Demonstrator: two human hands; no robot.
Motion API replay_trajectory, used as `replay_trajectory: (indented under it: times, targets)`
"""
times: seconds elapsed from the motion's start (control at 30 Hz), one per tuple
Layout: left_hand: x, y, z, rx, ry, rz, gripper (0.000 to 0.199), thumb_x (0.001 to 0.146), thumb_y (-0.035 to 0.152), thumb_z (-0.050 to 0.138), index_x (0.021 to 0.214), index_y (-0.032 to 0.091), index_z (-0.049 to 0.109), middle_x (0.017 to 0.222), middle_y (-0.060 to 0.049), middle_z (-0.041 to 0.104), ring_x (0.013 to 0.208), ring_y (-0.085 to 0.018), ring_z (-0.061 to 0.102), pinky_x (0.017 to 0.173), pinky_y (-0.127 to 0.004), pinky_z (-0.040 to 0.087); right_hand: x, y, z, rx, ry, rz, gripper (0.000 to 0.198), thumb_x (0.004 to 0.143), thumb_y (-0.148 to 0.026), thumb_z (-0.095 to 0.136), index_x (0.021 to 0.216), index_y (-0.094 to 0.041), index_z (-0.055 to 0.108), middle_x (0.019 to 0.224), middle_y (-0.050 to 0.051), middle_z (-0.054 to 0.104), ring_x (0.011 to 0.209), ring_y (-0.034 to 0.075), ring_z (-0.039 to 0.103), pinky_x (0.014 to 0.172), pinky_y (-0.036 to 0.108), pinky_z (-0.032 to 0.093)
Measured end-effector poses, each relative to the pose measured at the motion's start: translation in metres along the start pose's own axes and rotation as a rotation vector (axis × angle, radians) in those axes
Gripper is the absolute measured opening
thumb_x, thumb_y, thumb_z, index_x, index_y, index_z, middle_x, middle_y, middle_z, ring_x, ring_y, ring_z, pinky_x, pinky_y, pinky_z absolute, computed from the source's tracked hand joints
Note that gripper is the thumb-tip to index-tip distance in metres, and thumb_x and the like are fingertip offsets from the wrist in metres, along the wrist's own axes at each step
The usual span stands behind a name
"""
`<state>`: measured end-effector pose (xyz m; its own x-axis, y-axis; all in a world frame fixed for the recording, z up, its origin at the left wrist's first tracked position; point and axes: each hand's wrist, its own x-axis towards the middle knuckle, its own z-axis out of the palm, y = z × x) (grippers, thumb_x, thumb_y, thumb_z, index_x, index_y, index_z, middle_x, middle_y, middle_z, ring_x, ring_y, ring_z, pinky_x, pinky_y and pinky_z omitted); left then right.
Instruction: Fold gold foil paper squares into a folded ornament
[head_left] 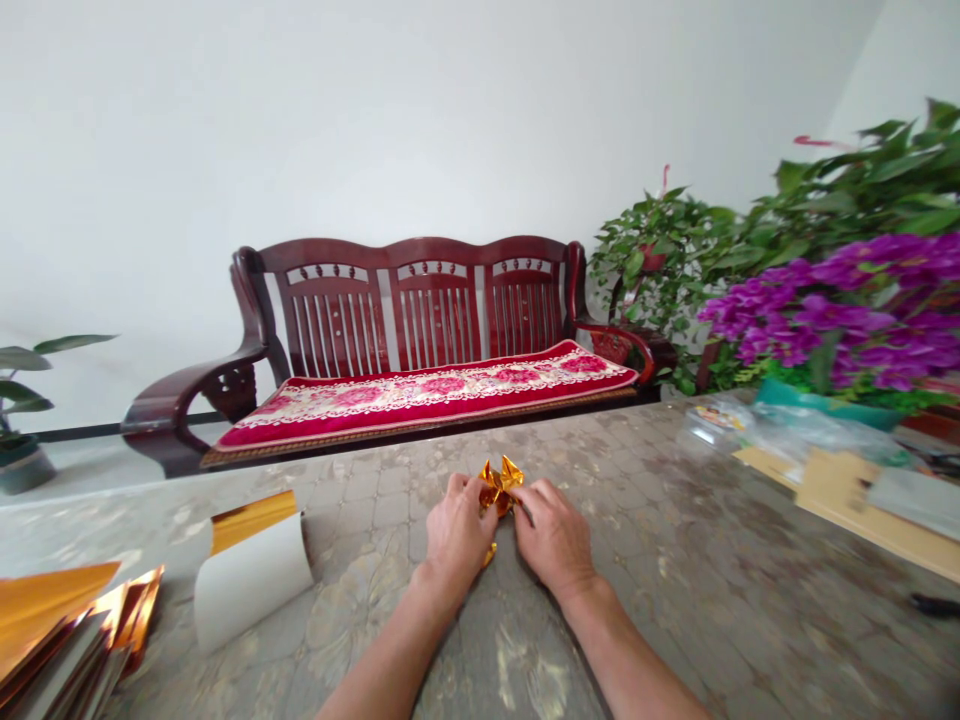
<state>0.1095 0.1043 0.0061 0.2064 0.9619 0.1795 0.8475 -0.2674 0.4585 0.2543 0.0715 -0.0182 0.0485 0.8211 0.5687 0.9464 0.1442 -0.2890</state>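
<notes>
Between my two hands, over the middle of the table, is a folded piece of shiny gold foil paper (501, 480) with pointed tips standing up. My left hand (459, 525) grips it from the left side, fingers curled round its edge. From the right, my right hand (553, 530) pinches it, thumb and fingers closed. The lower part of the folded foil is hidden behind my fingers; a small gold tip shows below, beside my left hand.
A curled gold-and-white sheet (251, 575) lies on the patterned table (360, 600). Gold sheets (60, 620) are stacked front left. Cardboard (840, 495), plastic wrap (817, 430) and purple flowers (840, 310) occupy the right. Beyond stands a wooden bench (337, 325) with a red cushion (435, 390).
</notes>
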Motion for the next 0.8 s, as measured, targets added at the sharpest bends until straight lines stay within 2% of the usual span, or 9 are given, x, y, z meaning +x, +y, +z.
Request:
replay_trajectory:
  times: [0.37, 0.53, 0.8]
  targets:
    - [-0.0021, -0.0009, 0.0071, -0.006, 0.018, 0.079, 0.016, 0.092, 0.020, 0.052, 0.104, 0.024, 0.062, 0.113, -0.004, 0.056, 0.086, -0.015, 0.064, 0.071, -0.024, 0.046, -0.0008, -0.0013, -0.0027, -0.075, 0.038, -0.051, 0.023, 0.091, -0.015, 0.053, 0.096, -0.025, 0.073, 0.085, 0.003, 0.065, 0.082, 0.017, 0.058, 0.070, 0.026, 0.036]
    - [-0.0047, 0.0012, 0.0066, 0.015, 0.050, 0.123, 0.015, 0.094, 0.027, 0.051, 0.105, 0.026, 0.061, 0.118, -0.003, 0.055, 0.086, -0.014, 0.064, 0.069, -0.024, 0.046, -0.0004, -0.0024, -0.0033, -0.084, 0.039, -0.056, 0.023, 0.091, -0.016, 0.053, 0.100, -0.027, 0.072, 0.087, 0.003, 0.066, 0.083, 0.018, 0.058, 0.072, 0.027, 0.037]
    - [-0.0041, 0.0036, 0.0027, 0.033, 0.061, 0.102, 0.019, 0.091, 0.032, 0.056, 0.110, 0.028, 0.060, 0.118, -0.001, 0.056, 0.091, -0.015, 0.064, 0.068, -0.023, 0.044, -0.0005, -0.0002, -0.0022, -0.073, 0.018, -0.021, 0.028, 0.087, -0.014, 0.056, 0.109, -0.026, 0.069, 0.091, 0.003, 0.067, 0.089, 0.019, 0.060, 0.075, 0.028, 0.039]
